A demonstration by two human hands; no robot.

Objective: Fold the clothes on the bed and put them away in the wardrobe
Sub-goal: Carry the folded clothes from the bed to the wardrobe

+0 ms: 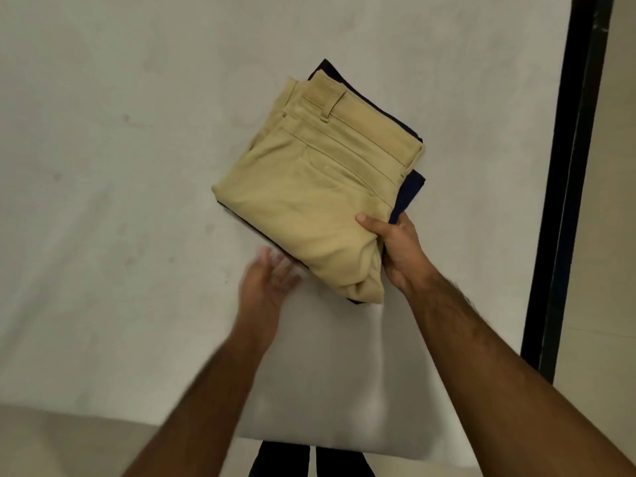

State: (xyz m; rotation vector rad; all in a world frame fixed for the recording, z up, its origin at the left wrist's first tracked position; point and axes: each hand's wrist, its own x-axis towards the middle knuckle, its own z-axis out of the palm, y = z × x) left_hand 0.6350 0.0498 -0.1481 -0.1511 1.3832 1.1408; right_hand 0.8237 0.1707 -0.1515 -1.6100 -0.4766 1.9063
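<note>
1. Your right hand (395, 249) grips the folded khaki trousers (309, 187), stacked on a folded navy garment (411, 191), above the white bed (103, 166).
2. Your left hand (268, 287), blurred, fingers extended, holds nothing beside the stack.

A white sheet (120, 166) covers most of the view. It has some soft wrinkles and a few faint grey marks. A black frame (568, 166) runs down the right side, like a long dark bar. Past it is a pale floor (612, 270). More pale floor shows in the bottom left corner. At the bottom edge, dark trouser legs (275, 459) peek out.
</note>
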